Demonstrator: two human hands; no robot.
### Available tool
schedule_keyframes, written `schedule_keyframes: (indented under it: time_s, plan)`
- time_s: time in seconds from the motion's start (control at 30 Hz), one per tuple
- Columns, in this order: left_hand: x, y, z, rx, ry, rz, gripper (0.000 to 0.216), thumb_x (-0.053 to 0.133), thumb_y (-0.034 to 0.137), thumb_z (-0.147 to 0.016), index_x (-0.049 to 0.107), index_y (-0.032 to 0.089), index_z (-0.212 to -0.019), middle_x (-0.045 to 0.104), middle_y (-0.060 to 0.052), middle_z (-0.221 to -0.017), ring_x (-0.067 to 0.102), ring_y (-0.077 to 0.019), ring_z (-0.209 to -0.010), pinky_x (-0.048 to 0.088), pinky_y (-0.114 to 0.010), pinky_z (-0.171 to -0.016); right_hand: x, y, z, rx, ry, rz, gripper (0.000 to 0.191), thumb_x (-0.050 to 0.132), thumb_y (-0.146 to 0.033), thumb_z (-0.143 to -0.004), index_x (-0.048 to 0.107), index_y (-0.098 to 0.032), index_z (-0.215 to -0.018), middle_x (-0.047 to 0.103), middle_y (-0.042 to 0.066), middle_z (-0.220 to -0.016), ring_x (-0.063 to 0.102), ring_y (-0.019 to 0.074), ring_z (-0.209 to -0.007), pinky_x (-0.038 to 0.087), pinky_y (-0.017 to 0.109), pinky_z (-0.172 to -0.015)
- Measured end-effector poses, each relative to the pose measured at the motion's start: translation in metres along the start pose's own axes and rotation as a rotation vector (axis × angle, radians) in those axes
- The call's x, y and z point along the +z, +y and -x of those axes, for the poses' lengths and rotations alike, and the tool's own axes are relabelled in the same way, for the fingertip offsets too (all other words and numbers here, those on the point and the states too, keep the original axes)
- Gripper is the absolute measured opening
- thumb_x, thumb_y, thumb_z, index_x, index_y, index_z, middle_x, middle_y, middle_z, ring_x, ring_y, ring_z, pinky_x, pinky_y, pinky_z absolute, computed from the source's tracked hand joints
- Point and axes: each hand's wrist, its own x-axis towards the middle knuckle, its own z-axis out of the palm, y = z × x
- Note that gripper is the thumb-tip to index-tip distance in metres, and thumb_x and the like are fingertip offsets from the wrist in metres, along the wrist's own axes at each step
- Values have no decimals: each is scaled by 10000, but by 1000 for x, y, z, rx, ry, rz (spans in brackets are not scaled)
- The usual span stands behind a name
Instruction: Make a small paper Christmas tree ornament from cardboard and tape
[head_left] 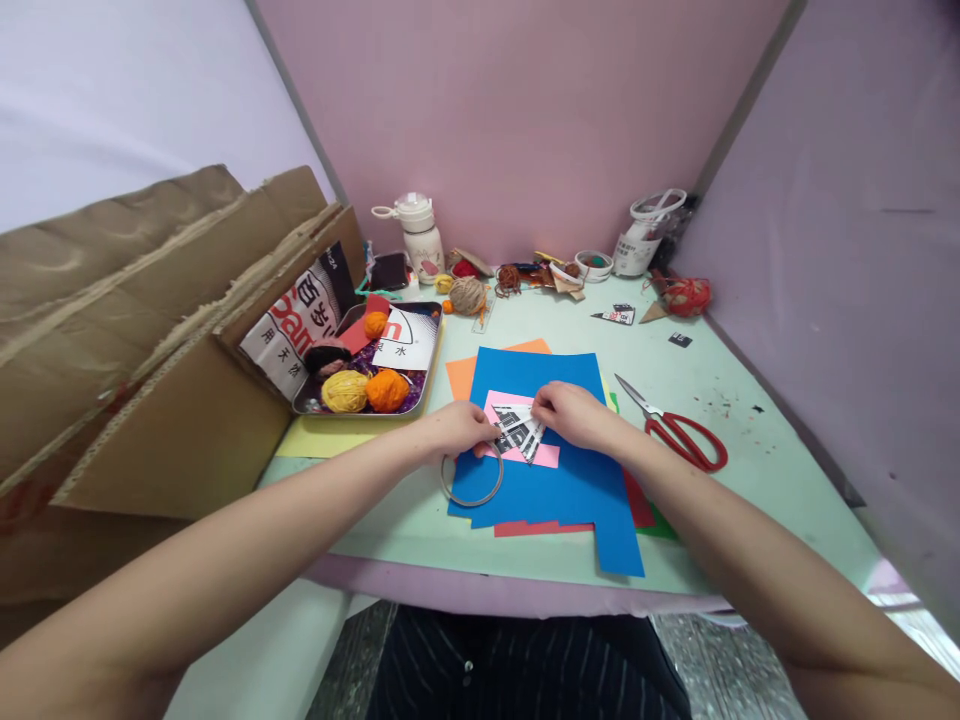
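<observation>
A fan of small black-and-white printed paper pieces (pixel 519 430) lies over a pink sheet (pixel 544 455) on a blue sheet (pixel 559 490). My left hand (pixel 457 428) pinches the left end of the fan, fingers closed. My right hand (pixel 571 412) pinches its top right end, fingers closed too. A thin ring (pixel 472 482) lies just below my left hand, half on the blue sheet. Orange, red, green and yellow sheets stick out from under the blue one.
Red-handled scissors (pixel 679 430) lie right of the sheets. A metal tray (pixel 431 375) with yarn balls and cards stands at the left, beside cardboard (pixel 150 350). Along the back wall stand a bottle (pixel 420 240), a twine ball (pixel 467 295), a tape roll and a plastic jar (pixel 645 235).
</observation>
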Motion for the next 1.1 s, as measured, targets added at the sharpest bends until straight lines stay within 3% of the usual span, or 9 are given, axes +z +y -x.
schedule_keyframes:
  time_s: [0.57,1.1]
  plan:
    - [-2,6,-2,-19,-21,-197,257,568,406,-711,650,165,-675,653,-17,-613,423,-90,-414,305,-221,-385,-1,-1,-4,-28,-43,38,92,489,-155,-759,571,-167,-719,607,45,-787,505,121,-686,275,219,-549]
    - [0,21,0,-70,-16,-270,209,597,327,-679,651,145,-592,636,-37,-554,367,-90,-367,285,-237,-361,2,-3,-6,-3,-26,40,36,559,-180,-713,573,-172,-681,621,49,-760,537,143,-693,288,228,-544]
